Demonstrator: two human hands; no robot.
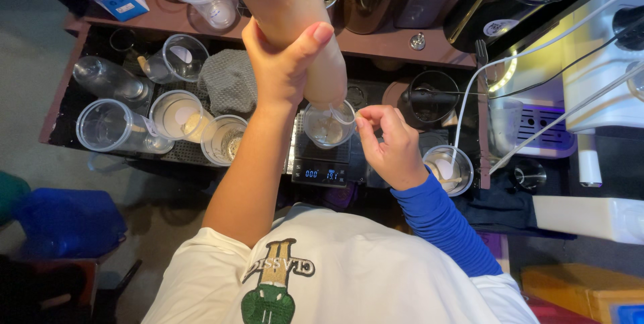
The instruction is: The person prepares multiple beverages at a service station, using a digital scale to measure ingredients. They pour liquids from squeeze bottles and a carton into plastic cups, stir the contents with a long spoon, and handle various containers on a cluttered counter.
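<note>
Clear plastic cups [127, 126] and a grey cloth [230, 81] crowd the tray left of centre, leaving no gap. At centre, the tilted beige bottle [295, 22] blocks the approach above the cup on the scale [328, 125]. White cables [537, 56] cross the right side; open floor lies at lower left.

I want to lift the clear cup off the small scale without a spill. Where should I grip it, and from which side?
Grip the clear cup around its side wall below the rim, coming from its left. The right hand pinches its right rim, the tan bag held by the left hand hangs over its open mouth, and the scale display fronts it.
</note>
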